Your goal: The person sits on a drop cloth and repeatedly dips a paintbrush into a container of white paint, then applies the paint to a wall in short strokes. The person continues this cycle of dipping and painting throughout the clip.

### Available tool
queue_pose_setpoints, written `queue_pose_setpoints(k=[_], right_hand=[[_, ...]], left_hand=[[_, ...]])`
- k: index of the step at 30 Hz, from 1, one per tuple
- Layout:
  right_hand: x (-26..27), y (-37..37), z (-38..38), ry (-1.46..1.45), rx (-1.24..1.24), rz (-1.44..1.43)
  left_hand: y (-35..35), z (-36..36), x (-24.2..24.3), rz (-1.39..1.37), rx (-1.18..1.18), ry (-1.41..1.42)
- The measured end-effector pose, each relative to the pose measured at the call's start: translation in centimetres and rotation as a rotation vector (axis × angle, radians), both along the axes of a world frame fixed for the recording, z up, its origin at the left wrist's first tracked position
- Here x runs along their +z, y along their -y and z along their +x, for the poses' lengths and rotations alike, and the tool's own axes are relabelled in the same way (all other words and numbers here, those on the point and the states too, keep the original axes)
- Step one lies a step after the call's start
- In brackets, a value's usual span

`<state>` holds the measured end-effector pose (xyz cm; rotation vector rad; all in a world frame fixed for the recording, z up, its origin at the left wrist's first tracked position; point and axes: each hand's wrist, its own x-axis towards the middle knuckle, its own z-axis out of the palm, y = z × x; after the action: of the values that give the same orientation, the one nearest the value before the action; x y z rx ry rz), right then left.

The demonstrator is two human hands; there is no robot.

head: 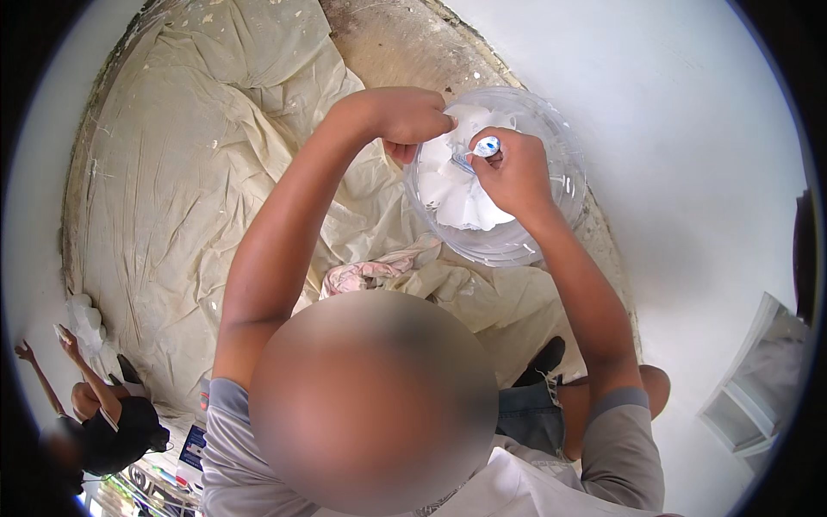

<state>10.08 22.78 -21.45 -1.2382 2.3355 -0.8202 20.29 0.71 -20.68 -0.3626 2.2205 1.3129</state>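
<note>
A round clear plastic tub (562,152) stands on the floor near the wall, with a thick white paint-like substance (462,207) inside. My left hand (413,119) grips its left rim, some fingers curled outside and one tip over the inner side. Held in my right hand (513,171) above the white substance is a brush-like hand tool (486,147), its blue and white handle end pointing up. A flat greyish part of the tool shows beside my fingers, low in the tub. Its working end cannot be made out.
A creased beige drop cloth (174,161) covers much of the floor, and a pinkish stained rag (368,271) lies below the tub. White wall (678,161) rises at the right. Another person (123,426) crouches at the lower left, arms raised by the wall, near a dark-blue box (190,449).
</note>
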Motion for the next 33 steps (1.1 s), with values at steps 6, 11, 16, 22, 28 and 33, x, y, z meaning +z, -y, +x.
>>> queue_pose_setpoints(k=[6, 11, 16, 22, 28, 33], right_hand=[[-0.1, -0.8, -0.7, -0.142, 0.005, -0.287], [-1.0, -1.0, -0.2, -0.179, 0.199, -0.135], [-0.6, -0.7, 0.4, -0.033, 0.207, -0.196], [-1.2, -1.1, 1.1, -0.012, 0.313, -0.095], [-0.8, -2.1, 1.8, -0.028, 0.287, -0.007], [3.0, -2.9, 1.8, 0.093, 0.095, -0.059]], left_hand=[[-0.4, 0.1, 1.4, -0.013, 0.011, -0.007], [-0.3, -0.2, 1.1, -0.039, -0.004, -0.033], [-0.4, -0.4, 0.5, -0.054, 0.006, -0.095], [-0.6, 0.0, 1.8, -0.037, 0.010, 0.017], [-2.0, 0.0, 2.5, 0.000, 0.034, 0.028], [-1.9, -0.1, 2.1, -0.065, -0.010, 0.001]])
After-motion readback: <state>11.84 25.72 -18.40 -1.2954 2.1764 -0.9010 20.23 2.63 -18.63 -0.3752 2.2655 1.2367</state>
